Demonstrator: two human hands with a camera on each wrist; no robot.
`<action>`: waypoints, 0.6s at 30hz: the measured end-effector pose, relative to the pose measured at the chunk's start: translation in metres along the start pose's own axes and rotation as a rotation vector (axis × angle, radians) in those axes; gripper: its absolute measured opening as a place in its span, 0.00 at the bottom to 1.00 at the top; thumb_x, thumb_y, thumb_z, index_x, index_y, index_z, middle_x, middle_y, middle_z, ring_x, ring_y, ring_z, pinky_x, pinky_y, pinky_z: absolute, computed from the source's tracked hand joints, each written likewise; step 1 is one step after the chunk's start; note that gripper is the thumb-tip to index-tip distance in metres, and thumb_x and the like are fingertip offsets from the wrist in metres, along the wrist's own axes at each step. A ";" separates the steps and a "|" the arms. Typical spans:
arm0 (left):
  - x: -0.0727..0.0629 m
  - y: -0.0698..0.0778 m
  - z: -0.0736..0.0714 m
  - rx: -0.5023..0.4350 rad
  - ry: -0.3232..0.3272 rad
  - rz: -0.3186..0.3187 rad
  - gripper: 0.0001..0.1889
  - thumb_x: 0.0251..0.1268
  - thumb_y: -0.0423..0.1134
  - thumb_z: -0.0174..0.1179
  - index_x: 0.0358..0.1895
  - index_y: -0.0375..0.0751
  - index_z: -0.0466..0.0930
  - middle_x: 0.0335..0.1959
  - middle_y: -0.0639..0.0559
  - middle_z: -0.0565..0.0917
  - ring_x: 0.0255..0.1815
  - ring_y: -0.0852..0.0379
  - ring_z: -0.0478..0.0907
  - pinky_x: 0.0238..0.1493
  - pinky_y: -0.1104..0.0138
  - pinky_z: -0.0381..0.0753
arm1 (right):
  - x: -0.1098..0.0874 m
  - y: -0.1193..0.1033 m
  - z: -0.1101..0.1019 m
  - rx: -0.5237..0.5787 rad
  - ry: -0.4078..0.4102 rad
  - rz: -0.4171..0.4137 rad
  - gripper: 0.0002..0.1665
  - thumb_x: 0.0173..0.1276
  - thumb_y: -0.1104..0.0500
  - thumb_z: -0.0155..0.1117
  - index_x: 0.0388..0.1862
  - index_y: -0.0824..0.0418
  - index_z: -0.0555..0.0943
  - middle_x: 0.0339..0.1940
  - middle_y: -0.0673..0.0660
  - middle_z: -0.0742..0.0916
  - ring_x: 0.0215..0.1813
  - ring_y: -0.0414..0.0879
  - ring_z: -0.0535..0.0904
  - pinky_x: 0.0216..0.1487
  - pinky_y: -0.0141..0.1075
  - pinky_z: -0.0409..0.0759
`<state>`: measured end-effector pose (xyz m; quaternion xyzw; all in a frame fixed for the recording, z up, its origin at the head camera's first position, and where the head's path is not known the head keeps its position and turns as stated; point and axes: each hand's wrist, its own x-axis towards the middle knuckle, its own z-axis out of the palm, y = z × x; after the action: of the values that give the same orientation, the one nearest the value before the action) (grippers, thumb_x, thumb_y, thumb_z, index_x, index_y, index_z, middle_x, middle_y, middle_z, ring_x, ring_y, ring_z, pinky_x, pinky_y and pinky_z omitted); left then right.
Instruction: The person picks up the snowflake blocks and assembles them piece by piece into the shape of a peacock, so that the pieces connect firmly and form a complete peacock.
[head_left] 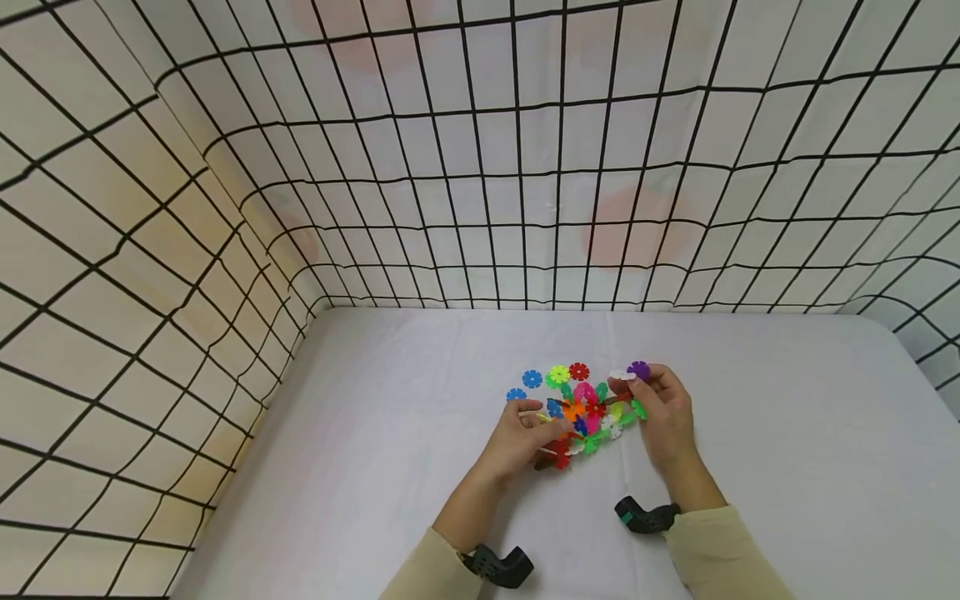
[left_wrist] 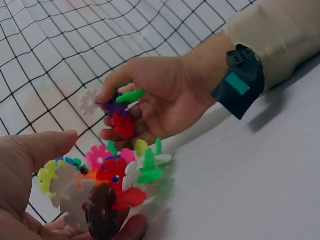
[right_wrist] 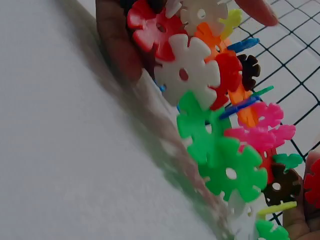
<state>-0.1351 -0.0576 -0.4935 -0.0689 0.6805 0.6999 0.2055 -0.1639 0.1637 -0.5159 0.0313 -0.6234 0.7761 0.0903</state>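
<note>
A cluster of joined, notched plastic flower discs [head_left: 591,435] in many colours sits low over the table, between both hands. My left hand [head_left: 516,439] grips its near left end, where white, red and brown discs [left_wrist: 102,212] show in the left wrist view. At the cluster's right side, my right hand [head_left: 669,421] pinches a purple disc [head_left: 638,370] between thumb and fingers. White, red and green discs [left_wrist: 131,96] lie close around that purple one; which of them are joined to it I cannot tell. Green discs [right_wrist: 234,170] line the cluster's near side in the right wrist view.
Loose blue discs [head_left: 532,379], a yellow-green disc [head_left: 558,374] and a red disc [head_left: 578,372] lie behind the cluster on the white table [head_left: 360,467]. A black wire grid [head_left: 487,175] stands along the back and sides. Each wrist wears a black camera [head_left: 501,567].
</note>
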 end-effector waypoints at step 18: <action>0.003 0.002 -0.005 0.037 0.271 0.159 0.13 0.58 0.36 0.68 0.40 0.39 0.72 0.32 0.51 0.77 0.25 0.59 0.74 0.23 0.72 0.75 | -0.011 -0.004 0.029 -0.484 -0.100 -0.071 0.17 0.76 0.66 0.58 0.61 0.62 0.79 0.46 0.59 0.84 0.41 0.39 0.77 0.42 0.24 0.78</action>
<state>-0.1393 -0.0621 -0.4932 -0.1048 0.7183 0.6855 0.0569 -0.1543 0.1352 -0.5075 0.0689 -0.7933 0.5980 0.0915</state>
